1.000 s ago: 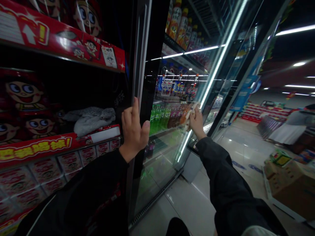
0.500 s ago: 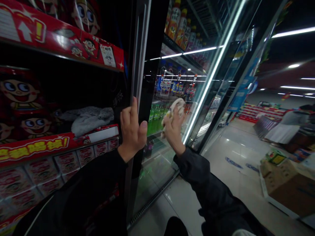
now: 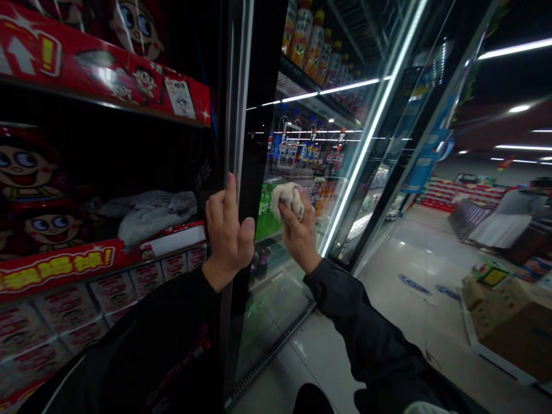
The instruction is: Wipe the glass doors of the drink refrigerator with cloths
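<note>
A bunched, pale cloth point(image 3: 284, 200) is gripped in my right hand point(image 3: 299, 230), against or just in front of the glass door point(image 3: 276, 305) of a drinks cooler. The fingers curl around the cloth, and part of it bulges out on the left. My left hand point(image 3: 228, 238) rests against the door's edge frame point(image 3: 237, 115), its fingers stretched upward and the thumb apart. It holds nothing. Behind the glass stand green bottles point(image 3: 265, 215) and orange-drink bottles point(image 3: 313, 49).
Left of the door, red-trimmed shelves hold packaged goods point(image 3: 56, 299), and a grey crumpled cloth point(image 3: 155, 213) lies on one ledge. A cardboard box point(image 3: 504, 322) sits on a low white platform at right. Farther back, a person point(image 3: 504, 218) stands near red shelves.
My right hand has turned and shifted slightly with the cloth, which now bunches toward the left. My left hand keeps its place on the door frame.
</note>
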Demonstrator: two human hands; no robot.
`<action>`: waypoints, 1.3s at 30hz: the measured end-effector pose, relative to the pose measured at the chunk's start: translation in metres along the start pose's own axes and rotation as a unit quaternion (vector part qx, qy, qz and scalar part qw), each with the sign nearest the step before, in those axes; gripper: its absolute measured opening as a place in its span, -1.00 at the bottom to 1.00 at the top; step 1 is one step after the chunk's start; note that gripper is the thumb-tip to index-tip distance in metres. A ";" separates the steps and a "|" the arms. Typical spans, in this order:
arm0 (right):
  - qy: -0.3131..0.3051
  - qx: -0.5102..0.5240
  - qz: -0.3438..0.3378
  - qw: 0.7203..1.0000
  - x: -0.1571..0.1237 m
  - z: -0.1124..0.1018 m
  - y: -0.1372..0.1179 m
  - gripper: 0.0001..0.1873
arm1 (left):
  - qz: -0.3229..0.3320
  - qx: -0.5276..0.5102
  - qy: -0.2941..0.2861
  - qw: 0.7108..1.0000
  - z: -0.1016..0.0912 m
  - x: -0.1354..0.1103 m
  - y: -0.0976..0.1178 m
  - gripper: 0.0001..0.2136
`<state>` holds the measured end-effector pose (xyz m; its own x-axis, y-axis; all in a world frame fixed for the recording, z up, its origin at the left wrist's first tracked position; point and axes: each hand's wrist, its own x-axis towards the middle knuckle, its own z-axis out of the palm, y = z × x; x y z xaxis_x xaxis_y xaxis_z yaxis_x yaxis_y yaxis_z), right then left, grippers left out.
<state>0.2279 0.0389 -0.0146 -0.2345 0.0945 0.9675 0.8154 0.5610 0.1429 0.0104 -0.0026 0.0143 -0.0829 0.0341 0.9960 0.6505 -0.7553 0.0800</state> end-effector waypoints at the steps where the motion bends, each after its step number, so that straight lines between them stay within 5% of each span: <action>1: 0.004 -0.012 0.026 1.000 -0.002 -0.001 0.020 -0.24 | 0.002 -0.001 0.001 1.000 0.000 0.000 0.000 -0.25; 8: -0.027 -0.011 0.308 0.951 0.004 -0.023 0.138 -0.21 | -0.003 -0.009 -0.008 1.000 -0.001 0.000 0.000 -0.24; 15: -0.051 0.019 0.387 0.921 0.021 -0.042 0.171 -0.20 | -0.010 -0.011 -0.015 1.000 0.000 0.000 -0.001 -0.23; 20: -0.084 0.043 0.411 0.907 0.031 -0.035 0.147 -0.14 | -0.014 -0.012 -0.016 1.000 0.000 -0.001 0.000 -0.23; 24: -0.092 0.041 0.390 0.915 0.037 -0.019 0.099 -0.01 | -0.024 -0.007 -0.018 1.000 0.000 -0.001 0.000 -0.22; 29: -0.097 0.028 0.177 0.979 0.039 -0.012 -0.014 0.05 | -0.040 -0.005 -0.020 0.999 -0.001 0.000 0.000 -0.21; 33: -0.113 0.007 0.056 0.992 0.028 -0.019 -0.088 0.08 | -0.035 -0.008 -0.012 0.999 -0.001 -0.001 0.000 -0.23; 36: -0.106 -0.002 -0.008 0.994 0.013 -0.022 -0.094 0.02 | -0.020 -0.014 -0.002 1.000 -0.001 -0.001 0.000 -0.24; 39: -0.106 0.008 -0.097 0.990 0.000 -0.021 -0.059 -0.13 | -0.012 -0.013 0.003 1.000 0.000 -0.001 0.000 -0.25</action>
<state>0.1905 -0.0115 -0.0184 -0.4933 0.1534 0.8562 0.7355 0.5990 0.3165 0.0103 -0.0025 0.0130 -0.1032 0.0491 0.9934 0.6287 -0.7708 0.1034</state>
